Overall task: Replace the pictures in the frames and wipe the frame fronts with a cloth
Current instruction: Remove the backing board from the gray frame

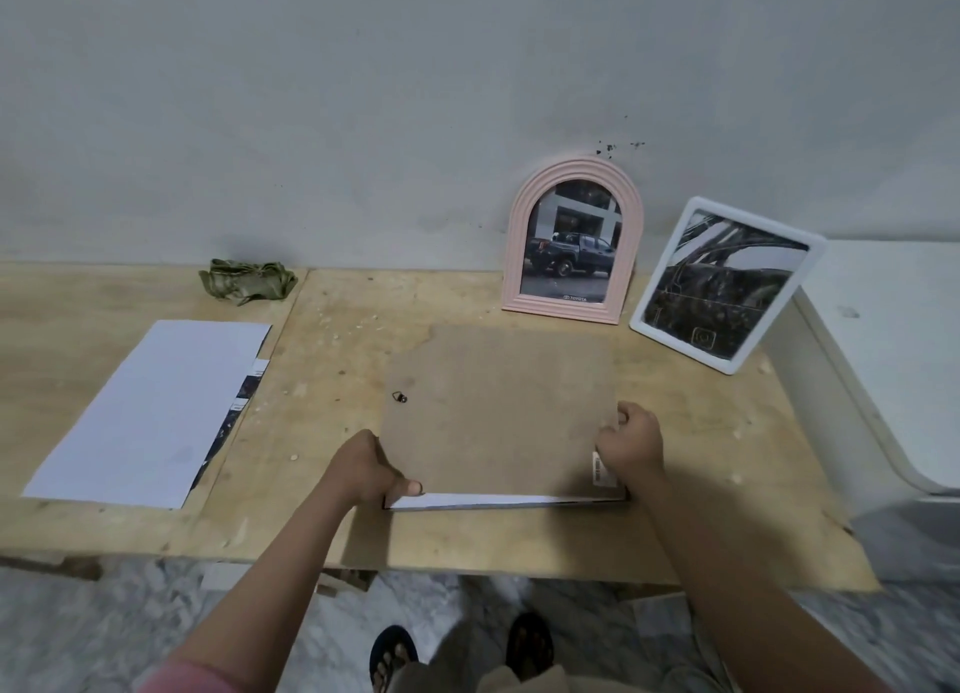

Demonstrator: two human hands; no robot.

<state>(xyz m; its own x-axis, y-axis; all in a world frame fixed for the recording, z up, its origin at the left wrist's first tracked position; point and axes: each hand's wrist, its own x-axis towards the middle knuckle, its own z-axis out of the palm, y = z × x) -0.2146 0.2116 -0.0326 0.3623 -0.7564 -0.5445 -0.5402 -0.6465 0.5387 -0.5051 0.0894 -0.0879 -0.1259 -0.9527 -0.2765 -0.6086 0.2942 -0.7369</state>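
Gripping backing board (498,411), both hands (363,471) (631,445); pink frame (571,240) picture reading TOYOTA

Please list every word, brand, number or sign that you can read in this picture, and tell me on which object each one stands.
"TOYOTA", with a logo beside it: bottom edge of the truck picture in the pink arched frame.
Square emblem, no readable letters: lower part of the picture in the white frame.
White sticker on the brown backing board, beside the right hand: print too small to read.
Printed strip under the white paper: too blurred to read.
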